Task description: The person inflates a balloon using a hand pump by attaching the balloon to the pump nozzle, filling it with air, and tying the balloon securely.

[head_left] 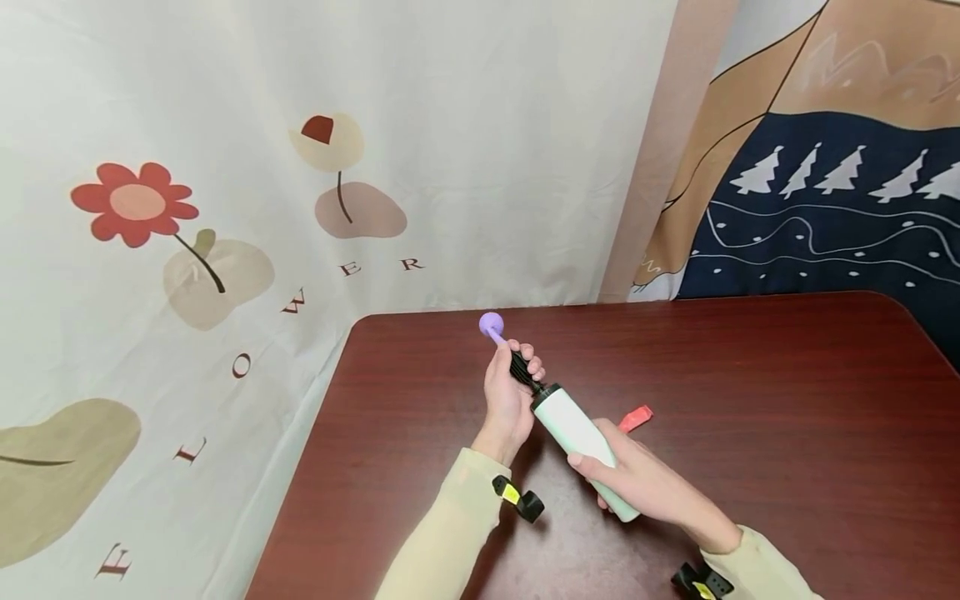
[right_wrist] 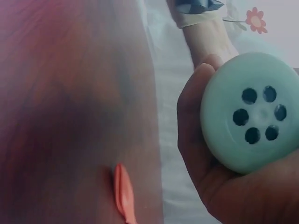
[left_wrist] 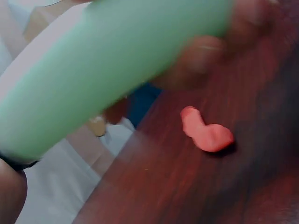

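The left hand [head_left: 507, 404] holds the black end [head_left: 521, 367] of the green pump [head_left: 572, 425], a purple balloon [head_left: 491, 323] poking out. The right hand [head_left: 647, 482] grips the pump's body. Just by that hand lies a red balloon [head_left: 637, 417].

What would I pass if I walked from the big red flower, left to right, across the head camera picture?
Red flower on the curtain → purple balloon → pale green pump → red balloon → white trees on dark blue cloth. The hands overlap these things, so they're left out.
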The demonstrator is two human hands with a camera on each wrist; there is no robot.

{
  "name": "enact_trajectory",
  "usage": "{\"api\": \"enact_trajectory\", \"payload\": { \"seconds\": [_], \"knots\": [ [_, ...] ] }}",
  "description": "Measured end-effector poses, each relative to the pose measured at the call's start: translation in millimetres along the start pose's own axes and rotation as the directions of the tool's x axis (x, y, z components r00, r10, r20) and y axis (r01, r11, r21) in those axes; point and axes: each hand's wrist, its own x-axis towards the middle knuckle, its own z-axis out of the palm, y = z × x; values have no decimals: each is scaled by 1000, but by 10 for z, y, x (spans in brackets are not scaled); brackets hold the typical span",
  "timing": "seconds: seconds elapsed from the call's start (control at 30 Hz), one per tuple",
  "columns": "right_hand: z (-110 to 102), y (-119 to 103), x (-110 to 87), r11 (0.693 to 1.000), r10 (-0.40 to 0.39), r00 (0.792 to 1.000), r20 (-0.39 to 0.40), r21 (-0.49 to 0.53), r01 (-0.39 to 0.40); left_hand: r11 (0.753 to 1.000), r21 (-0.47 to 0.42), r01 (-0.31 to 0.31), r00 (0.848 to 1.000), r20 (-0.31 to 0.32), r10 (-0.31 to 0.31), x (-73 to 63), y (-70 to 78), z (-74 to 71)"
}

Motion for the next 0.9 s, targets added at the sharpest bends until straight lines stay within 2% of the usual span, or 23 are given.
{"api": "enact_trajectory", "payload": {
  "seconds": [0.1, 0.23, 0.47, 0.67, 0.77, 0.83, 0.9],
  "knots": [
    [24, -52, 18, 1000, 11, 1000, -6, 6, -11, 996, 86, -7, 998, -54, 12, -10, -41, -3],
    [58, -73, 32, 1000, 14, 1000, -18, -9, -15, 987, 152, -48, 994, -94, 63, 8, -45, 10],
    [41, -53, -21, 999, 19, 1000, -9, -45, -20, 980, 149, -135, 978, -141, 156, 162, 99, -8],
    [-67, -7, -232, 995, 1, 999, 32, -101, 3, 976, 138, -169, 966, -171, 192, 283, 251, -44],
    [-107, 20, -298, 994, 5, 999, 53, -109, 0, 985, 63, -163, 971, -168, 171, 313, 316, -63],
    [-124, 33, -306, 996, 12, 998, 68, -93, -6, 990, -38, -136, 981, -142, 129, 316, 361, -73],
    [-136, 47, -292, 997, 1, 997, 80, -71, 4, 982, -168, -88, 993, -97, 73, 316, 406, -83]
  ]
}}
